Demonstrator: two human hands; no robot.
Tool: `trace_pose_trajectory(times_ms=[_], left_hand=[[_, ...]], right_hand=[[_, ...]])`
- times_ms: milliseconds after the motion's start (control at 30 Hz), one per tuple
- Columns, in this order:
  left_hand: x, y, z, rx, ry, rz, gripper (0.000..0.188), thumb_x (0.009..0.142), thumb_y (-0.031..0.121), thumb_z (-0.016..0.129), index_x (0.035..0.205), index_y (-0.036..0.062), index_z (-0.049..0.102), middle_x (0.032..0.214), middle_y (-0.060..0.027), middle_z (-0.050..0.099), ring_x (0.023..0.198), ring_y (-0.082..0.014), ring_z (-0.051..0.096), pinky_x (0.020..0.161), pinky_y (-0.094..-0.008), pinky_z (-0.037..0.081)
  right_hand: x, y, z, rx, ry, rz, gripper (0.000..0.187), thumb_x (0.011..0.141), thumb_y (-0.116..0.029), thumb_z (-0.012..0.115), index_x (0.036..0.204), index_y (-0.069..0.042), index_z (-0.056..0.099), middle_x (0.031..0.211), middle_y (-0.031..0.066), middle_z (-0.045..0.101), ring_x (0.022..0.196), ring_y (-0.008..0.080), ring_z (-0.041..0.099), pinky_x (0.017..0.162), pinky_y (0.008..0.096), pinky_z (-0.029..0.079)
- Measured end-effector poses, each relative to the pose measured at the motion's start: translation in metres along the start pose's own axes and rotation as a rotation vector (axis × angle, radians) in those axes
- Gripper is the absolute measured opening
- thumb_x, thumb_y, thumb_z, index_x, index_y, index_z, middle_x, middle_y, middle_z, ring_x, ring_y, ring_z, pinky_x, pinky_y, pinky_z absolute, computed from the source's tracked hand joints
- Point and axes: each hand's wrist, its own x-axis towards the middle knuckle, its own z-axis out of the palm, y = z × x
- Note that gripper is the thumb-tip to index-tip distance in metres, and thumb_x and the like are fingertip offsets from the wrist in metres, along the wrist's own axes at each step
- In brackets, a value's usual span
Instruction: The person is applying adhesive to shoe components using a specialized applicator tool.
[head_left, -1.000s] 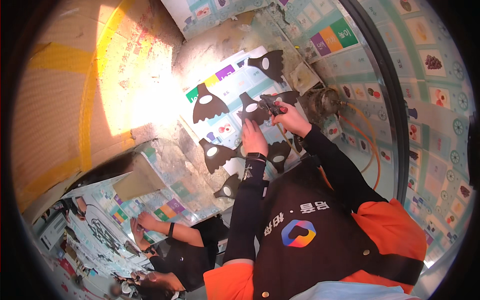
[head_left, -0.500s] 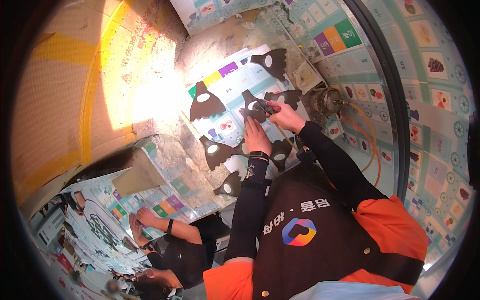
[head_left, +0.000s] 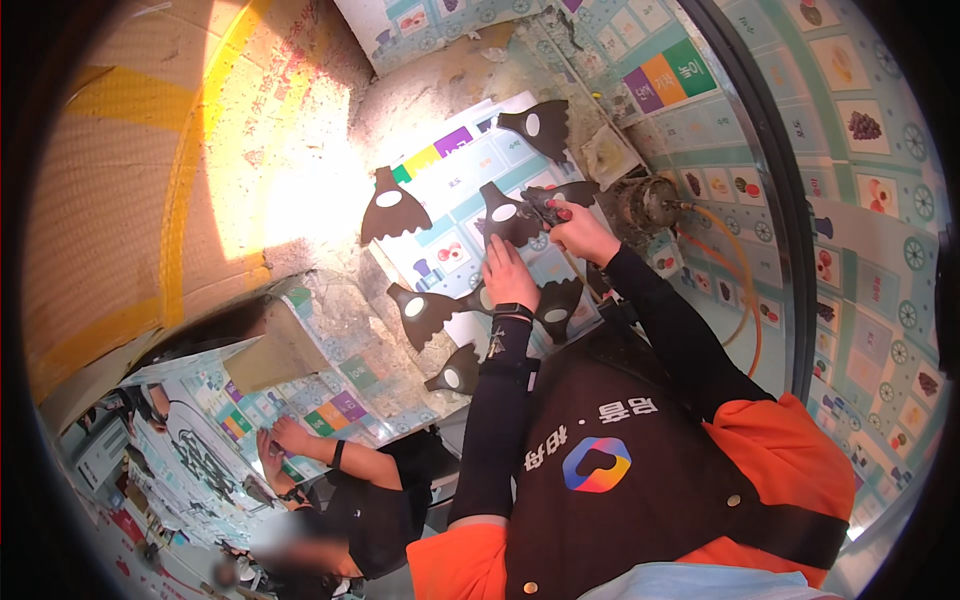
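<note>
In my right hand point(head_left: 586, 236) is a dark hand tool with red parts point(head_left: 545, 207), which looks like a spray gun on a thin hose. Its front end is just right of the middle dark brown fan-shaped piece point(head_left: 508, 228), which has a scalloped edge and a white oval. My left hand point(head_left: 510, 276) lies with fingers stretched out at this piece's near edge. Similar pieces lie around it: one at the left point(head_left: 397, 208), one at the far right point(head_left: 537, 128), and several nearer me. Most lie on a printed sheet point(head_left: 455, 205); the tool partly covers one.
A large cardboard box point(head_left: 130, 200) stands at the left. Behind my right hand is a crusted round metal object point(head_left: 645, 205) with yellow and orange hoses point(head_left: 755, 310). A dark metal post point(head_left: 765, 130) rises at the right. Another person's hands point(head_left: 285, 440) are at work lower left.
The tool in my right hand has shifted slightly right, off the middle piece. The left-hand pieces sit a little farther left. My left hand stays by the middle piece's edge.
</note>
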Motion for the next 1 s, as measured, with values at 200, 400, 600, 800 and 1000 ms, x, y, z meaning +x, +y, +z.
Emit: trace_pose_trajectory(times_ms=[200, 400, 600, 800, 1000], left_hand=[[0.0, -0.002, 0.006, 0.027, 0.039, 0.013, 0.067, 0.076, 0.012, 0.062, 0.139, -0.0055, 0.045, 0.152, -0.0216, 0.035, 0.137, -0.0337, 0.038, 0.109, -0.0438, 0.033], [0.0, -0.002, 0.007, 0.014, 0.021, 0.003, 0.07, 0.074, 0.012, 0.064, 0.139, -0.0053, 0.045, 0.152, -0.021, 0.034, 0.138, -0.0339, 0.037, 0.111, -0.044, 0.032], [0.0, -0.002, 0.011, 0.026, 0.028, -0.006, 0.073, 0.073, 0.014, 0.067, 0.139, -0.0047, 0.045, 0.153, -0.0204, 0.033, 0.139, -0.0332, 0.036, 0.11, -0.0445, 0.033], [0.0, -0.003, 0.011, 0.018, 0.02, -0.014, 0.07, 0.075, 0.013, 0.066, 0.139, -0.0038, 0.045, 0.153, -0.0195, 0.034, 0.139, -0.0323, 0.036, 0.11, -0.0447, 0.033], [-0.001, -0.004, 0.014, 0.027, 0.027, -0.017, 0.068, 0.076, 0.013, 0.063, 0.14, -0.0034, 0.045, 0.154, -0.0191, 0.033, 0.14, -0.0315, 0.035, 0.11, -0.0446, 0.033]], right_hand=[[0.011, -0.004, 0.007, 0.001, -0.105, -0.114, 0.028, 0.075, -0.005, 0.061, 0.103, 0.0, 0.064, 0.083, 0.0126, 0.066, 0.074, 0.0249, 0.061, 0.069, 0.0349, 0.047], [0.009, 0.001, 0.002, -0.087, -0.03, -0.087, 0.033, 0.076, -0.005, 0.061, 0.108, 0.0, 0.064, 0.084, 0.0123, 0.067, 0.076, 0.0242, 0.062, 0.07, 0.0344, 0.048], [0.0, 0.017, 0.002, 0.01, -0.008, 0.036, 0.039, 0.078, -0.005, 0.061, 0.117, 0.0, 0.064, 0.081, 0.0092, 0.068, 0.069, 0.016, 0.06, 0.066, 0.0322, 0.047], [-0.001, 0.01, 0.015, 0.163, -0.131, -0.019, 0.026, 0.072, 0.004, 0.058, 0.098, 0.003, 0.06, 0.077, 0.0041, 0.06, 0.058, 0.011, 0.053, 0.051, 0.0269, 0.041], [-0.004, 0.01, 0.015, 0.006, -0.029, -0.037, 0.041, 0.076, -0.003, 0.059, 0.117, -0.002, 0.064, 0.078, 0.006, 0.064, 0.069, 0.0146, 0.058, 0.065, 0.0289, 0.047]])
